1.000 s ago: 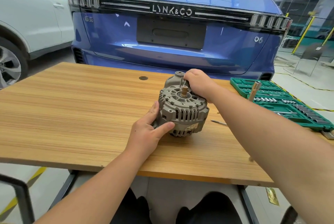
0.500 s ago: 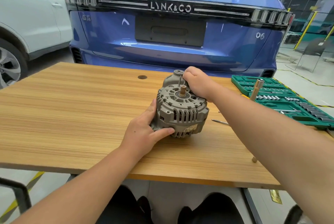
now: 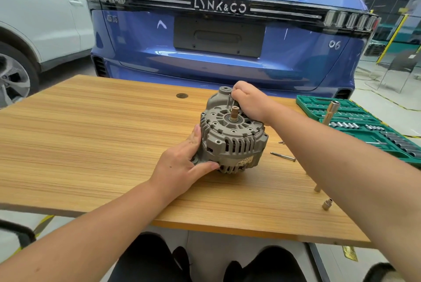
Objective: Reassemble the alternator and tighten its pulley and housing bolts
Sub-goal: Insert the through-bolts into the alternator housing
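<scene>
A grey ribbed alternator (image 3: 234,142) sits on the wooden table (image 3: 91,140) with its bare copper-coloured shaft (image 3: 234,114) pointing up; no pulley is on it. My left hand (image 3: 182,165) grips the lower left side of the housing, thumb along the front. At the far top edge of the housing my right hand (image 3: 249,101) is curled round a thin metal bolt (image 3: 229,100) that stands upright there. The bolt's lower end is hidden behind the housing.
A green socket set case (image 3: 364,126) lies open at the right with a ratchet extension (image 3: 330,110) standing in it. A loose long bolt (image 3: 282,156) lies right of the alternator. A small socket (image 3: 327,204) sits near the front right edge. A blue car stands behind the table.
Both hands have stayed on the alternator. The right hand has shifted slightly on the thin bolt at the far top; the view has moved a little.
</scene>
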The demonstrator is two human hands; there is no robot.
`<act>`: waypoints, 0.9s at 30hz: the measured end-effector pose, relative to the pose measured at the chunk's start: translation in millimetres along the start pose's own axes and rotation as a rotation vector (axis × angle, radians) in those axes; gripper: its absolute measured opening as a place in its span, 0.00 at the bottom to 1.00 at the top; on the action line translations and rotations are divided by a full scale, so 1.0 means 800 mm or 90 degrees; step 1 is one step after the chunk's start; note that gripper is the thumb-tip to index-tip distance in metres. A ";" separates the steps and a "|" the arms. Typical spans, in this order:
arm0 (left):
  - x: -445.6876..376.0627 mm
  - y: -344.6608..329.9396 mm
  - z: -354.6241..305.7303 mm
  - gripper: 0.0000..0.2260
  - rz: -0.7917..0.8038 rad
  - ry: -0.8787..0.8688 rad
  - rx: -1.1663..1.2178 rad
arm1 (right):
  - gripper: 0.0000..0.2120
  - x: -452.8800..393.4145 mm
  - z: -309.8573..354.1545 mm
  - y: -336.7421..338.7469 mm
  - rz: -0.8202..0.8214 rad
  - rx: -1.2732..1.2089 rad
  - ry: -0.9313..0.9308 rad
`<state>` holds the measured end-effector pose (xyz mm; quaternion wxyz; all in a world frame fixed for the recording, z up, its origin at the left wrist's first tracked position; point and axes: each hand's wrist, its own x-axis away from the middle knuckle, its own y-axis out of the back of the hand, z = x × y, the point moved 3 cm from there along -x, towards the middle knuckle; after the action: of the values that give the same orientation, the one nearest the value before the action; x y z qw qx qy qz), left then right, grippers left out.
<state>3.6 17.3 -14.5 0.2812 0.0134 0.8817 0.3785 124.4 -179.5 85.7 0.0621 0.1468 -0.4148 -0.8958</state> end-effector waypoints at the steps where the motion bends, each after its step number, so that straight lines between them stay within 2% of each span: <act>1: 0.000 0.000 0.000 0.42 0.000 0.000 -0.006 | 0.10 0.000 0.001 0.000 0.003 -0.001 0.000; 8: -0.001 -0.003 0.000 0.42 -0.013 0.012 0.005 | 0.11 0.008 0.003 -0.001 -0.047 -0.019 -0.011; 12: 0.004 -0.006 -0.011 0.39 -0.042 0.075 0.102 | 0.08 0.023 0.012 0.013 -0.192 -0.032 -0.010; 15: 0.008 -0.013 -0.016 0.36 -0.075 0.134 0.176 | 0.05 0.051 0.029 0.023 -0.281 -0.117 0.025; 17: 0.010 -0.016 -0.018 0.37 -0.080 0.150 0.194 | 0.05 0.075 0.044 0.024 -0.276 -0.174 0.059; 20: 0.012 -0.018 -0.024 0.37 -0.084 0.159 0.194 | 0.08 0.112 0.069 0.021 -0.210 -0.186 0.139; 25: 0.015 -0.021 -0.028 0.39 -0.101 0.170 0.182 | 0.04 0.147 0.087 0.002 -0.120 -0.045 0.197; 27: 0.015 -0.020 -0.026 0.39 -0.108 0.181 0.193 | 0.07 0.154 0.088 0.001 -0.108 -0.003 0.203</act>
<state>-13.7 -4.8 -19.3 0.1793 -0.0721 0.9573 0.2149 -14.4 -157.7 103.1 0.0519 0.3214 -0.3840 -0.8640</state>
